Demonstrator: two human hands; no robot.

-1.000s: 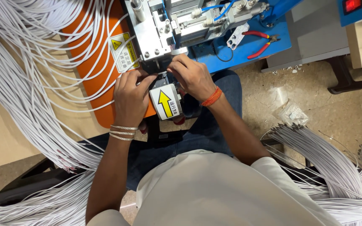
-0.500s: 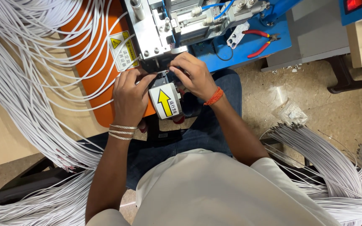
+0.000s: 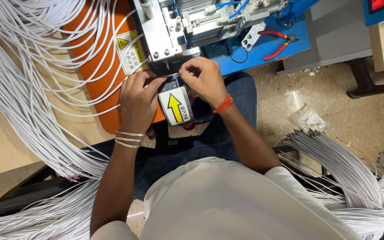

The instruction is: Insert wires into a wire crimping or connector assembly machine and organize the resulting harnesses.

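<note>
Wire [image 3: 179,74], thin, white, pinched by right hand [image 3: 205,78]

The counter [image 3: 5,146] is a pale tan top with an orange mat [image 3: 98,62] laid on it, and a huge mess of white wires [image 3: 18,89] sprawls over both and spills off the front edge. A metal machine [image 3: 192,22] sits at the mat's right side on a blue base plate [image 3: 272,49], and red-handled pliers [image 3: 277,42] lie on that plate. Down on the speckled floor [image 3: 325,102] there's a clear plastic bag [image 3: 310,120] and another bundle of white wires [image 3: 356,178].
</note>
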